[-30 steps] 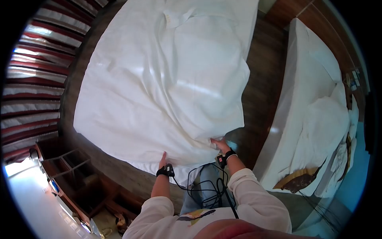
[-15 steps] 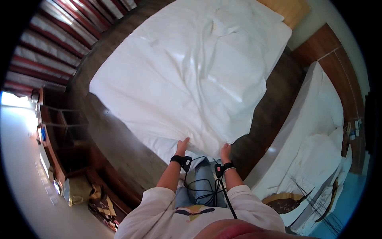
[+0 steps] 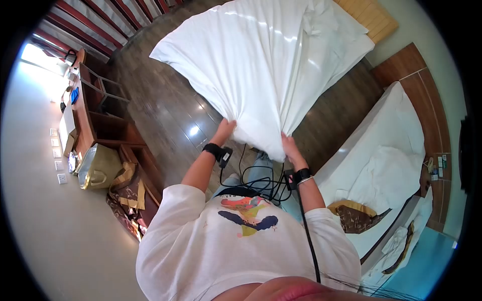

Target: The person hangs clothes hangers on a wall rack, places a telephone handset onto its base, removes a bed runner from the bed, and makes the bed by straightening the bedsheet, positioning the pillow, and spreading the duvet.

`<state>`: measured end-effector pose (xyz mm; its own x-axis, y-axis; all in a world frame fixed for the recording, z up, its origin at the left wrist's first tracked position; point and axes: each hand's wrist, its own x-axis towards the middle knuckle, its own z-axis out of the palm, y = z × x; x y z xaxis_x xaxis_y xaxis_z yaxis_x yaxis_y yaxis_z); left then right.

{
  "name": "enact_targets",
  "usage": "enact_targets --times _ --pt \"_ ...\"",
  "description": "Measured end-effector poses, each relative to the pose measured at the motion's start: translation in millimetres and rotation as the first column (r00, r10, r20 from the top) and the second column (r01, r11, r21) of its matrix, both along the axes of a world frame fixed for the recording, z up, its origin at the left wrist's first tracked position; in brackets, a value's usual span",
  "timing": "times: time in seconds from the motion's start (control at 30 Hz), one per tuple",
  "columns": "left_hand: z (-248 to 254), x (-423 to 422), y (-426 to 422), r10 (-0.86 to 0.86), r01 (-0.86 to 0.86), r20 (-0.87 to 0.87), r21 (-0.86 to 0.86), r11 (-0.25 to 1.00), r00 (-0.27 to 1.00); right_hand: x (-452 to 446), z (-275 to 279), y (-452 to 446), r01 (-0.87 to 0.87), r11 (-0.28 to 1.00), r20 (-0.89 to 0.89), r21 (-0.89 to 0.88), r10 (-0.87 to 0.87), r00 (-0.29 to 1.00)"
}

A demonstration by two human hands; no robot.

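Note:
A large white sheet point(image 3: 251, 55) spreads over the bed in front of me, drawn into long taut folds that run toward my hands. My left hand point(image 3: 226, 129) is closed on its near edge, left of centre. Farther right, my right hand point(image 3: 290, 147) grips the same edge, with a bunched part of the cloth hanging between the two. Both wrists wear black straps with small devices, and black cables point(image 3: 261, 188) loop between them in front of my legs.
A second bed point(image 3: 371, 165) with rumpled white bedding and a brown-gold cloth stands at the right. Along the left wall are a wooden desk point(image 3: 85, 118), a metal-framed rack, a gold bag point(image 3: 103, 168) and striped curtains point(image 3: 100, 25). Dark wooden floor point(image 3: 165, 100) lies between.
Both hands have lifted and pulled the sheet's near edge, which is now raised and gathered into tight folds. Its left corner has moved inward, showing more floor. The view has shifted.

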<state>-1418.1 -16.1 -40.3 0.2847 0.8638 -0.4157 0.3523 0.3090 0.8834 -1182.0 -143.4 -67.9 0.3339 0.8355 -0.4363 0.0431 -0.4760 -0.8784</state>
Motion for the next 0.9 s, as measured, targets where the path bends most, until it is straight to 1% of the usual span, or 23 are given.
enact_targets --times 0.03,0.07,0.1,0.13,0.17,0.2,0.27,0.3,0.33,0.37,0.4,0.43,0.47,0.5,0.53,0.57,0.6,0.63,0.7,0.73,0.77,0.83,0.9 --pt "-12.2 -1.6 -4.6 0.052 -0.041 -0.059 0.176 0.984 0.997 -2.1 4.0 -7.8 -0.042 0.999 0.007 -0.030 0.042 0.999" --pt "-21.9 -10.4 0.4 0.024 -0.023 -0.167 0.008 1.000 0.986 4.0 12.1 -19.1 -0.165 0.967 -0.190 -0.194 0.128 0.973" --pt "-5.5 -20.1 0.2 -0.019 -0.025 -0.270 -0.159 0.987 0.963 8.0 32.0 -31.0 -0.312 0.894 -0.392 -0.320 0.175 0.903" --pt "-18.7 -38.4 0.7 -0.031 -0.025 -0.279 -0.194 0.981 0.960 13.6 32.4 -44.5 -0.303 0.900 -0.396 -0.314 0.167 0.903" --pt "-42.1 -60.6 2.8 -0.043 -0.025 -0.287 -0.229 0.973 0.957 23.4 31.8 -58.2 -0.472 0.822 -0.435 -0.318 0.316 0.843" --pt "-60.1 -82.5 2.9 -0.064 -0.007 -0.295 -0.233 0.972 0.953 32.8 30.6 -74.4 -0.619 0.718 -0.480 -0.318 0.441 0.758" --pt "-87.4 -117.1 13.8 -0.114 0.031 -0.248 -0.315 0.949 0.962 61.5 57.7 -87.3 -0.336 0.841 -0.209 -0.425 0.270 0.940" --pt "-88.8 -126.3 19.9 -0.136 0.052 -0.220 -0.350 0.935 0.966 84.8 44.5 -100.6 -0.082 0.959 -0.218 -0.273 0.021 0.976" --pt "-83.9 -137.7 21.4 0.034 -0.081 -0.145 -0.331 0.940 0.989 106.1 37.4 -112.0 0.113 0.977 -0.228 -0.179 -0.153 0.961" --pt "-76.9 -145.9 18.7 0.203 -0.213 -0.065 -0.325 0.921 0.977 115.5 41.5 -124.7 0.288 0.957 -0.198 -0.040 -0.290 0.936" --pt "-49.6 -149.6 11.4 0.313 -0.311 -0.040 -0.279 0.909 0.949 123.9 45.6 -135.8 0.412 0.910 -0.234 0.050 -0.390 0.891" --pt "-20.0 -158.3 7.5 0.417 -0.408 -0.008 -0.233 0.883 0.909 123.1 50.6 -145.7 0.497 0.862 -0.240 0.100 -0.464 0.853" --pt "-16.8 -168.2 12.5 0.400 -0.391 -0.005 -0.223 0.893 0.916 121.3 55.8 -154.8 0.588 0.799 -0.247 0.129 -0.548 0.799" --pt "-10.0 -166.6 19.8 0.424 -0.414 0.042 -0.147 0.898 0.905 127.8 59.9 -161.7 0.671 0.725 -0.257 0.156 -0.627 0.736" --pt "-7.0 -143.1 29.6 0.443 -0.438 0.093 -0.072 0.896 0.892 154.2 60.6 -163.7 0.685 0.710 -0.264 0.162 -0.638 0.724" --pt "-3.1 -111.5 33.8 0.435 -0.432 0.071 -0.060 0.900 0.898 188.8 53.8 -163.1 0.733 0.664 -0.288 0.148 -0.681 0.674" --pt "17.8 -63.5 36.1 0.458 -0.457 0.139 -0.038 0.888 0.878 222.6 56.0 -161.6 0.778 0.610 -0.296 0.154 -0.723 0.625" --pt "39.7 -33.5 39.5 0.477 -0.484 0.207 -0.020 0.875 0.854 237.7 67.5 -160.6 0.786 0.598 -0.300 0.157 -0.730 0.615" --pt "69.2 -2.8 52.7 0.443 -0.459 0.243 0.010 0.888 0.863 248.6 105.7 -158.2 0.802 0.542 -0.228 0.253 -0.772 0.593" --pt "82.2 21.6 55.6 0.425 -0.449 0.280 0.024 0.893 0.861 265.2 123.3 -161.3 0.776 0.558 -0.204 0.294 -0.756 0.622" --pt "96.6 50.3 60.5 0.394 -0.426 0.287 0.055 0.903 0.873 285.9 141.9 -161.8 0.780 0.550 -0.197 0.299 -0.764 0.614" --pt "126.9 109.1 67.4 0.301 -0.354 0.358 0.092 0.931 0.884 328.2 177.5 -161.1 0.694 0.595 -0.083 0.406 -0.732 0.676" --pt "149.8 156.1 73.2 0.232 -0.284 0.364 0.096 0.954 0.902 365.1 200.4 -166.0 0.684 0.601 -0.052 0.413 -0.734 0.677"
